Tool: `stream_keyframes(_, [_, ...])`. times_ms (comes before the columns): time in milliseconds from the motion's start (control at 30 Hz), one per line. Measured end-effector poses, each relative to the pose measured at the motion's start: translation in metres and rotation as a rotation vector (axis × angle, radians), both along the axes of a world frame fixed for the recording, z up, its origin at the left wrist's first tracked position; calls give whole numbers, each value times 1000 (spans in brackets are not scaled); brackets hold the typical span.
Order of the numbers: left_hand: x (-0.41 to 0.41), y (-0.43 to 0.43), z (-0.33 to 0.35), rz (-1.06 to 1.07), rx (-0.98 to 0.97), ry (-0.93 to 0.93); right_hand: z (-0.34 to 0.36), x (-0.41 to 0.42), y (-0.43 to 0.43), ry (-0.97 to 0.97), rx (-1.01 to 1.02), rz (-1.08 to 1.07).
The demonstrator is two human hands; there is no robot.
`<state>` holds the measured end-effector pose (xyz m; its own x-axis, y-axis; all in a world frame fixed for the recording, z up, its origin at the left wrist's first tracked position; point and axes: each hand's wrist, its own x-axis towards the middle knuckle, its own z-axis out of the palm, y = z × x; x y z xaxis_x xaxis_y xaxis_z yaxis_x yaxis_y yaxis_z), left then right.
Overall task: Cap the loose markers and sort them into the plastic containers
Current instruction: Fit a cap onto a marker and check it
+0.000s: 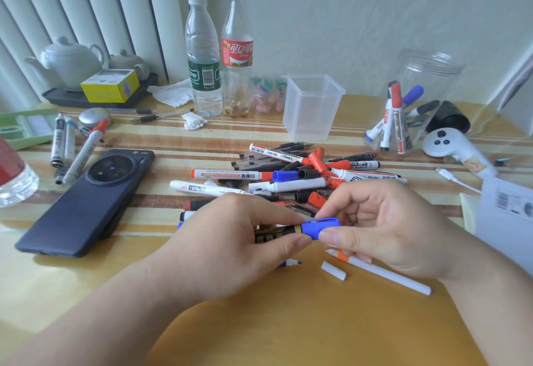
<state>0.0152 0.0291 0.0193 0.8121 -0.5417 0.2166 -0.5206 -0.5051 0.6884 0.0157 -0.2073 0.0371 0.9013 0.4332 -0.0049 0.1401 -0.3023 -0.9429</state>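
Note:
My left hand [239, 235] pinches the barrel of a marker [277, 231] near the table's front. My right hand [383, 227] pinches its blue cap [318, 227], which sits on the marker's end. Behind my hands lies a pile of loose markers and caps [291, 175] in red, blue, black and white. A square clear plastic cup [313, 106] stands empty behind the pile. At the right, a round clear jar [418, 100] holds several capped markers. A white pen with an orange band [386, 272] and a short white cap [333, 270] lie under my right hand.
A dark phone [86, 201] lies at the left, with three markers [72, 146] beyond it. Two plastic bottles [219, 54], a small jar of sweets [266, 97], teapots on a tray [72, 62] and tissue stand at the back. A white controller [450, 146] and a cable lie at the right.

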Motion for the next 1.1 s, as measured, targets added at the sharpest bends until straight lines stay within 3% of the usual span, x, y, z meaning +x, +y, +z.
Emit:
stream_keyframes(200, [5,7,0,12,120,-14,-2,2,-7,-71,-66,31])
stream_keyframes(367, [15,25,9,149,148,-13,-2,9,-17,-185,-139,-105])
stream_keyframes(600, [21,36,14,241,193,-72,-16,12,-9,-225,-432,-174])
stream_keyframes(900, [39,59,21,491,54,-53,-20,8,7,-339,-487,-206])
stream_keyframes(1100, [49,52,1,518,171,-69,-24,10,11,-390,-568,-167])
